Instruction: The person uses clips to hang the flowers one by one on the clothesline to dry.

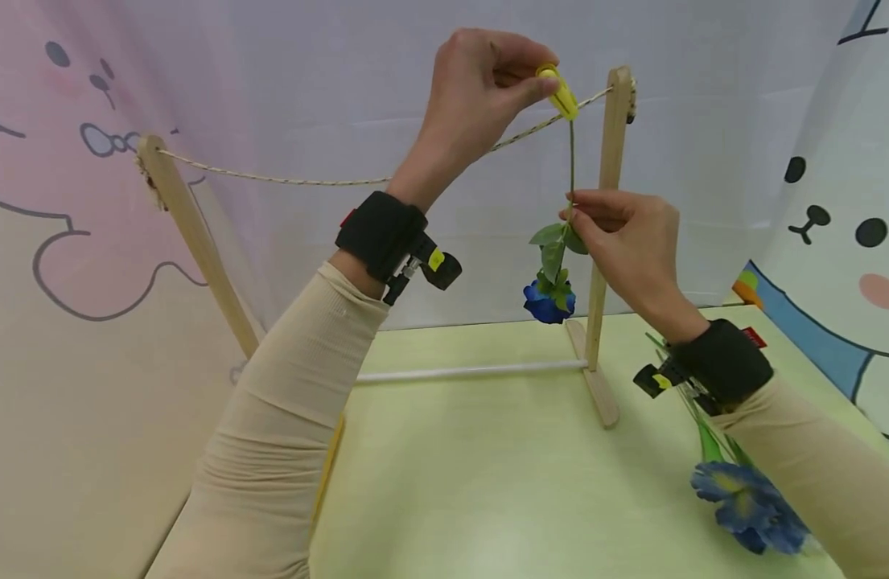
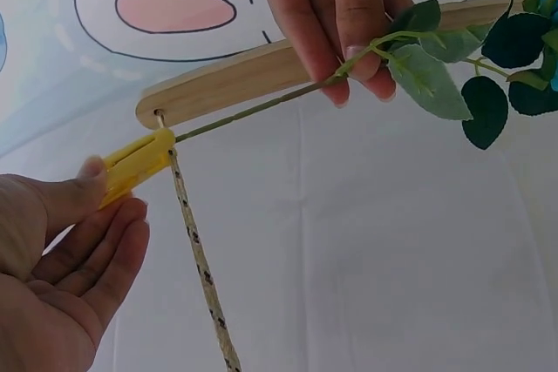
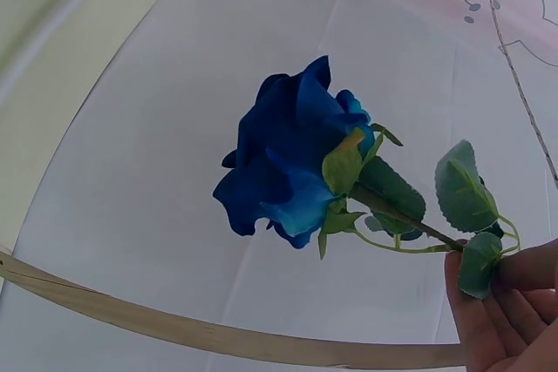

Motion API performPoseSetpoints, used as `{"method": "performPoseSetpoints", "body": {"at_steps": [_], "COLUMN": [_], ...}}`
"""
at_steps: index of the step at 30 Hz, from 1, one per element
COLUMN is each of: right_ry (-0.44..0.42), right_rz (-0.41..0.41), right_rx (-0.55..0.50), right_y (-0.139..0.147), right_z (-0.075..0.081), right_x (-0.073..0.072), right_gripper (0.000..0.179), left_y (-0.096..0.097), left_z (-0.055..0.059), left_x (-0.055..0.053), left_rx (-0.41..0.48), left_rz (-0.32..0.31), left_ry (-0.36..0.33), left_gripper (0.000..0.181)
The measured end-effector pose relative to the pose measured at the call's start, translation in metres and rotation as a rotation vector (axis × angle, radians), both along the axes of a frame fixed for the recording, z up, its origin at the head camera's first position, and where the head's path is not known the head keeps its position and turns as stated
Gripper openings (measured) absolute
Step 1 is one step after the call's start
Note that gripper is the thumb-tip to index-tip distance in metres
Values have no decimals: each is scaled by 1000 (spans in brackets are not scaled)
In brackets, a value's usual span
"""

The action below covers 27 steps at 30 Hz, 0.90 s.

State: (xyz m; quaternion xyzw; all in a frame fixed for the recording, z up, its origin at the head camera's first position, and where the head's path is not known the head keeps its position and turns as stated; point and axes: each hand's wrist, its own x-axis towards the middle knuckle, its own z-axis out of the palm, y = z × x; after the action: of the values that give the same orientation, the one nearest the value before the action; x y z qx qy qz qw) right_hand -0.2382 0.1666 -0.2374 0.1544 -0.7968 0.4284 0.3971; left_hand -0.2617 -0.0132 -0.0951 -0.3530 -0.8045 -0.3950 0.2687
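A blue artificial rose (image 1: pixel 549 301) hangs head down beside the right wooden post, its stem end at a yellow clothespin (image 1: pixel 564 98) on the rope (image 1: pixel 520 138). My left hand (image 1: pixel 480 84) pinches the clothespin between thumb and fingers. Lower down, my right hand (image 1: pixel 628 241) pinches the stem just above the leaves. In the left wrist view the clothespin's jaws meet the rope and the stem tip; whether they grip both cannot be made out. The right wrist view shows the blue bloom (image 3: pixel 292 158) and leaves close up, with fingertips on the stem.
The rope runs between a left post (image 1: pixel 198 233) and a right post (image 1: pixel 609 161), joined low by a white rod (image 1: pixel 473 371). More blue flowers (image 1: pixel 748 503) lie on the light green table (image 1: pixel 487 482) below my right forearm. A printed curtain (image 1: pixel 306 80) hangs behind.
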Motion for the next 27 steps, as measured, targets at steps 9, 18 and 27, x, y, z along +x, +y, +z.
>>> {"method": "performPoseSetpoints", "body": {"at_steps": [9,18,27], "right_ry": [-6,-15,-40], "right_rz": [14,9,9], "right_rx": [-11,-6,14], "right_y": [-2,-5,-5], "right_z": [4,3,3], "right_x": [-2,-2,-1], "right_gripper": [22,21,22], "left_y": [-6,-4,-4], "left_z": [3,-3,-4], "left_x": [19,-7,-8], "left_rx": [-23,-42,-69], "left_rz": [36,7,11], "left_ry": [4,-31,-88], "left_gripper": [25,28,31]}}
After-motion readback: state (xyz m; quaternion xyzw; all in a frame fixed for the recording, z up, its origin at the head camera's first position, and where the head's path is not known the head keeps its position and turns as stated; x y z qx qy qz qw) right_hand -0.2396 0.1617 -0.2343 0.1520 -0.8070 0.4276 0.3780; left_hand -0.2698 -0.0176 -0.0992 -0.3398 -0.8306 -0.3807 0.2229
